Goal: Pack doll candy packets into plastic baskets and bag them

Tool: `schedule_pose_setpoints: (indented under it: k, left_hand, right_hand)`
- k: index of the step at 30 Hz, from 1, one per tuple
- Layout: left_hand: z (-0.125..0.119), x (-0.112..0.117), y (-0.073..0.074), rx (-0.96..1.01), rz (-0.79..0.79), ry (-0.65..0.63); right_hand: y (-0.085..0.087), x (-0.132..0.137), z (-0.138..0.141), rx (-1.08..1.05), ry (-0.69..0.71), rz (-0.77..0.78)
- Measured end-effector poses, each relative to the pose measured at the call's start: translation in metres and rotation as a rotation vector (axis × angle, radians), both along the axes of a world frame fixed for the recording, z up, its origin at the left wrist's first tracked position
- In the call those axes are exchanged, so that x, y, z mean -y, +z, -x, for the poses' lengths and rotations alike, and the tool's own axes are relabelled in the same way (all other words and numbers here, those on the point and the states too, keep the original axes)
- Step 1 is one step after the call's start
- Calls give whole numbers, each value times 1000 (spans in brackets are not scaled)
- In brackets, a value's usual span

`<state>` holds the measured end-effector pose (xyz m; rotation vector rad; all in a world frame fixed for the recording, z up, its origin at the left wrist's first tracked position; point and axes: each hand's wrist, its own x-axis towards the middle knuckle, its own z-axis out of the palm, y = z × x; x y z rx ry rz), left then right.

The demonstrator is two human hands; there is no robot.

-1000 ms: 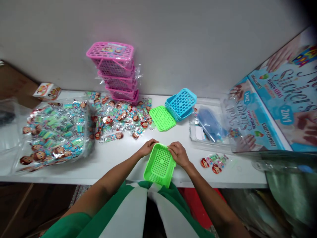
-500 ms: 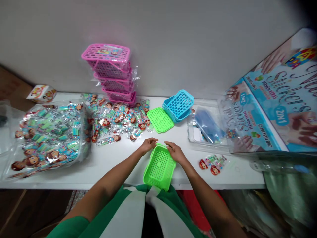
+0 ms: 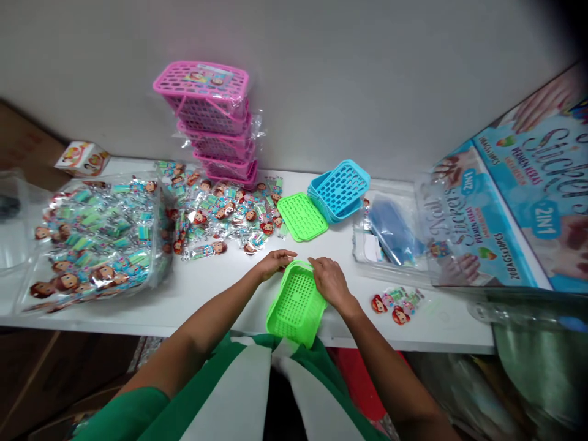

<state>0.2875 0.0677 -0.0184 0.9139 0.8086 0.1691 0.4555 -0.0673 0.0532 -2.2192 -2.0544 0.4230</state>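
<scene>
A green plastic basket (image 3: 296, 303) with a lattice bottom rests at the table's front edge, its near end against my body. My left hand (image 3: 275, 263) is at its far left corner, fingers bent against the rim. On the far right corner, my right hand (image 3: 328, 278) is closed over the rim, thumb side towards the far end. The inside of the basket shows nothing but its own lattice. Just beyond it lies a flat green lattice lid (image 3: 302, 217), beside stacked light-blue baskets (image 3: 340, 190) with a blue lid leaning on top.
Wrapped pink baskets (image 3: 211, 125) are stacked against the wall. Small printed packets (image 3: 225, 214) lie scattered left of centre, by a clear tub (image 3: 101, 239) full of them. Rightward are a clear tray (image 3: 390, 236), loose packets (image 3: 397, 306) and nail sticker boxes (image 3: 496, 208).
My right hand has curled further over the basket's right rim. The basket stays in nearly the same place. The whole view has shifted slightly.
</scene>
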Motion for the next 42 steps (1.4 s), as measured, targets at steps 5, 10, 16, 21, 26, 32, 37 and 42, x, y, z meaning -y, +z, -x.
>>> schedule_pose_setpoints:
  k: [5,10,16,21,26,32,37,42]
  left_hand:
    - [-1,2,-8,-14,36,27]
    - [-2,4,-10,-42,19,49]
    - [1,6,1,-51,6,32]
    - [-1,5,-4,-127,0,51]
    - [-6,10,-15,-189,-25,82]
    - [-4,16,-17,-108,-76,53]
    - [0,18,-17,-41,-64,5]
    - [-3,26,-24,-31,-31,-6]
  right_hand:
    - [8,0,2,-74,8,-23]
    - [-1,0,4,-74,-161,-90]
    - [-12,-3,4,30,-89,-50]
    - [-15,-4,5,14,-39,-49]
    - [-13,-8,2,-74,-29,31]
    - [3,-7,6,-101,28,234]
    - [8,1,7,-194,59,107]
    - [11,1,0,-167,70,170]
